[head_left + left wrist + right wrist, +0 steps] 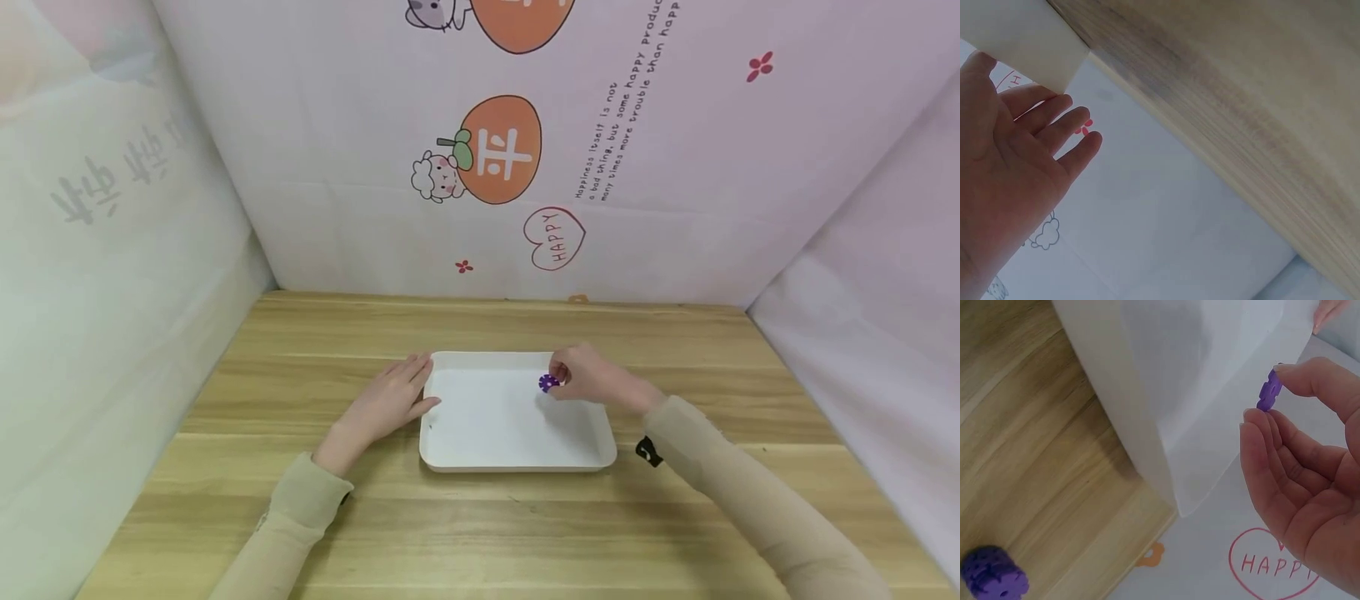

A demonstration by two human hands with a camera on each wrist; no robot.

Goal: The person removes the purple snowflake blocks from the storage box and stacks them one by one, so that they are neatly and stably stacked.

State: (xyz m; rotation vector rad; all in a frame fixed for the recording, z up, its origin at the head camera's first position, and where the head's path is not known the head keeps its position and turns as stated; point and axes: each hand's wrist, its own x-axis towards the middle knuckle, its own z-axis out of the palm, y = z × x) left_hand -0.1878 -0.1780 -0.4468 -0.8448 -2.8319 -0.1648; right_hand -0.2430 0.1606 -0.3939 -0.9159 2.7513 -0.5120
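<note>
Between thumb and fingertips, my right hand (592,377) pinches a purple snowflake building disc (549,383) with a notched rim. It is over the right part of a shallow white tray (487,454). The right wrist view shows the disc (1269,391) nearly edge-on, with the tray wall (1147,425) beside it. My left hand (386,400) rests at the tray's left edge, its fingers loosely extended and its thumb over the rim. In the left wrist view the fingertips of this hand (1016,150) lie by a tray corner (1029,47).
The tray sits on a wood-grain table (480,533). Purple notched pieces (994,575) are stacked on the table beside the tray in the right wrist view. A printed white cloth (337,167) stands behind the table, with more white cloth along both sides.
</note>
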